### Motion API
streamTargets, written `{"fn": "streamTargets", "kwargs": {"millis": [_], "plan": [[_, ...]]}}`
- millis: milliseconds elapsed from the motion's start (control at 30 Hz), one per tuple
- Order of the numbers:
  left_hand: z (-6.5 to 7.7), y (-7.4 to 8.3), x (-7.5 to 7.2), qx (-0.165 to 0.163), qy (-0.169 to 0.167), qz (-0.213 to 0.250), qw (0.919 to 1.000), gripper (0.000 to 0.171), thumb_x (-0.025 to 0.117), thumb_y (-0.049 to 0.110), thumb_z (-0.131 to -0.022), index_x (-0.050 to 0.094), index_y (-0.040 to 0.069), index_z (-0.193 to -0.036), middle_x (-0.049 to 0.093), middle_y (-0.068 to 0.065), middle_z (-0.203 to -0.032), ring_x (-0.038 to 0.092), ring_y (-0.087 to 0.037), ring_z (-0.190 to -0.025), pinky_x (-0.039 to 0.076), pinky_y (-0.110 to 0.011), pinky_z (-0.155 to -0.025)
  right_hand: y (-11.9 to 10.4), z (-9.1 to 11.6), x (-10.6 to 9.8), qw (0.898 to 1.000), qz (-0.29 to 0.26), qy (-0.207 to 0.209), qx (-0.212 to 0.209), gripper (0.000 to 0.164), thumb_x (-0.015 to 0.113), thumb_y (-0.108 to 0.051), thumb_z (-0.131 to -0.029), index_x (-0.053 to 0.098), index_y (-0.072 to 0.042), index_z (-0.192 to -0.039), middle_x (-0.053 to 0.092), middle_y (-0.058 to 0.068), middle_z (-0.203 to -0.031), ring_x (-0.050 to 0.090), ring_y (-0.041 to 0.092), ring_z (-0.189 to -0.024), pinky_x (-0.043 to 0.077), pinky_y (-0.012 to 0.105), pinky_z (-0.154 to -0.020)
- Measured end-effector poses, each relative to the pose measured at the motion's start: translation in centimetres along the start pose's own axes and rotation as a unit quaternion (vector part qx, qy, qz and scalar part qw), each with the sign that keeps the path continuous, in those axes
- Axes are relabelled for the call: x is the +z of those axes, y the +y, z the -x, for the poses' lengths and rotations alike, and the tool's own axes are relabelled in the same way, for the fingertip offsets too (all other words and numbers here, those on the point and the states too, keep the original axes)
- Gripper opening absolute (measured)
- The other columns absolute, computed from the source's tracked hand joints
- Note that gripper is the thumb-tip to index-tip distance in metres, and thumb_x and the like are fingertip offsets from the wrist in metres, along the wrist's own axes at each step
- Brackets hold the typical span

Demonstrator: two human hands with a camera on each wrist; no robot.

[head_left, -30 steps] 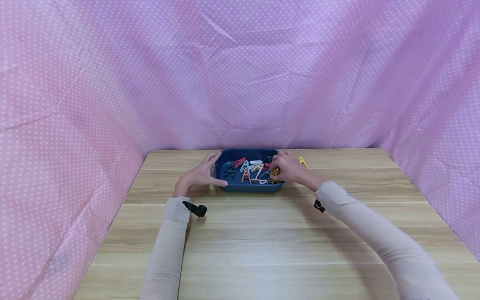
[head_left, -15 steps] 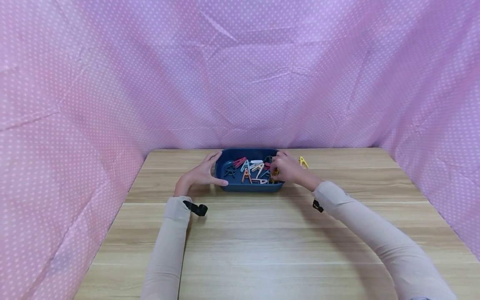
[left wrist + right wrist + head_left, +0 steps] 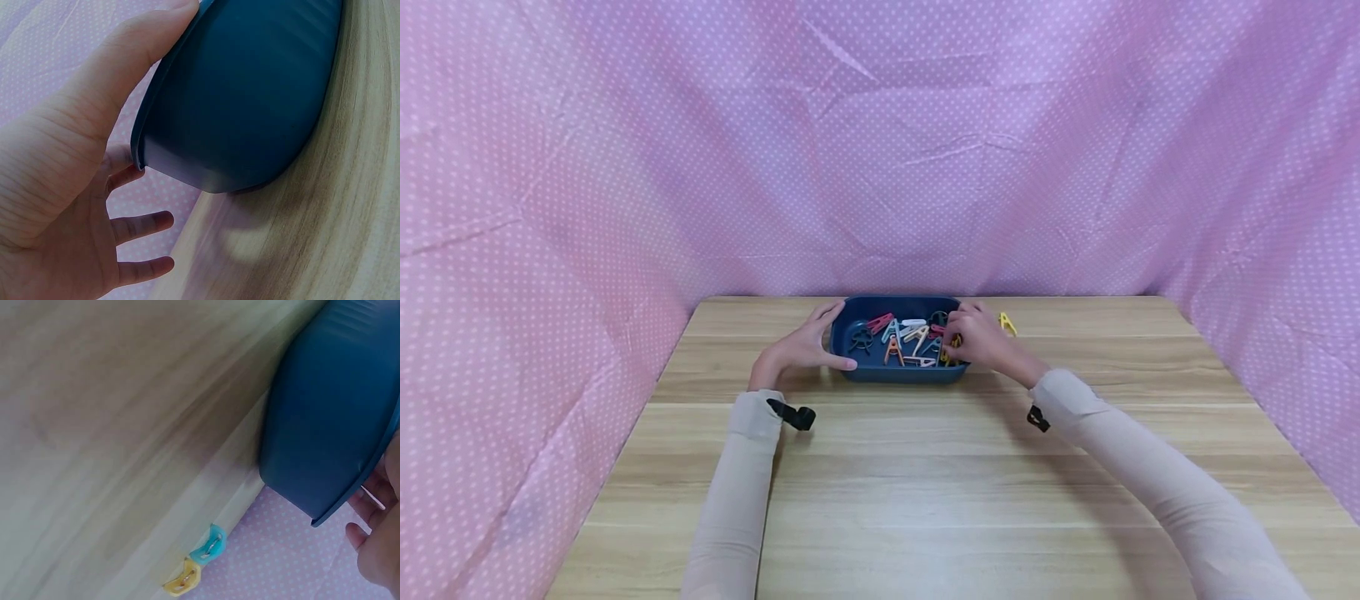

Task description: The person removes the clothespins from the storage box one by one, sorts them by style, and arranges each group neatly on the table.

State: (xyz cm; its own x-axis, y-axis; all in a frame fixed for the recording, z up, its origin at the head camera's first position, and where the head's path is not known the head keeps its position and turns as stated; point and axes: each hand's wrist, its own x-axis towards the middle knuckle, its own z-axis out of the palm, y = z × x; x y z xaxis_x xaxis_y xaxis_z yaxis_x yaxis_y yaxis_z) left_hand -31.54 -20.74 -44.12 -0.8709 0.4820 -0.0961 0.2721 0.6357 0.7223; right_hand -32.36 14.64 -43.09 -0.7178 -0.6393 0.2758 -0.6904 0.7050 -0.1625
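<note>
A dark blue plastic tub (image 3: 898, 375) stands at the back of the table with several coloured clothespins inside. My left hand (image 3: 807, 342) holds its left end, thumb on the front rim and index finger at the back corner. In the left wrist view two other fingers (image 3: 144, 228) extend past the wall. Over the tub's right end, my right hand (image 3: 977, 337) reaches in with bent fingers at the yellow clothespins (image 3: 951, 354); I cannot tell whether it pinches one. An orange clothespin (image 3: 893, 351), a cream clothespin (image 3: 917, 337) and a red clothespin (image 3: 880, 322) lie farther left.
On the table right of the tub lies a yellow clothespin (image 3: 1007, 323); the right wrist view shows a turquoise clothespin (image 3: 209, 545) touching it, near the back edge. A pink dotted cloth (image 3: 895, 167) hangs behind the wooden table (image 3: 910, 483).
The right fingers have shifted slightly among the yellow clothespins in the tub's right end. The left hand keeps its hold on the tub.
</note>
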Motion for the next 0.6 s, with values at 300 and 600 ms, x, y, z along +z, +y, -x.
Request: {"fn": "streamTargets", "kwargs": {"millis": [300, 600], "plan": [[-0.01, -0.04, -0.04, -0.001, -0.002, 0.0, 1.0, 0.121, 0.086, 0.046, -0.08, 0.004, 0.02, -0.166, -0.002, -0.006, -0.172, 0.007, -0.035, -0.158, 0.018, -0.064, -0.124, 0.15, 0.86, 0.19, 0.996, -0.043, 0.077, -0.006, 0.007, 0.083, -0.011, -0.082, 0.077, -0.009, -0.078, 0.071, 0.005, -0.085, 0.059, 0.026, -0.089, 0.04, 0.048, -0.085], [0.04, -0.01, 0.0, 0.0, 0.001, -0.005, 1.0, 0.121, 0.086, 0.045, -0.08, 0.004, 0.021, -0.166, -0.001, -0.005, -0.172, 0.007, -0.034, -0.158, 0.018, -0.063, -0.124, 0.71, 1.08, 0.15, 0.981, -0.118, 0.156, 0.008, 0.006, 0.084, -0.005, -0.079, 0.078, -0.005, -0.077, 0.074, 0.01, -0.085, 0.059, 0.029, -0.091, 0.042, 0.05, -0.087]]}}
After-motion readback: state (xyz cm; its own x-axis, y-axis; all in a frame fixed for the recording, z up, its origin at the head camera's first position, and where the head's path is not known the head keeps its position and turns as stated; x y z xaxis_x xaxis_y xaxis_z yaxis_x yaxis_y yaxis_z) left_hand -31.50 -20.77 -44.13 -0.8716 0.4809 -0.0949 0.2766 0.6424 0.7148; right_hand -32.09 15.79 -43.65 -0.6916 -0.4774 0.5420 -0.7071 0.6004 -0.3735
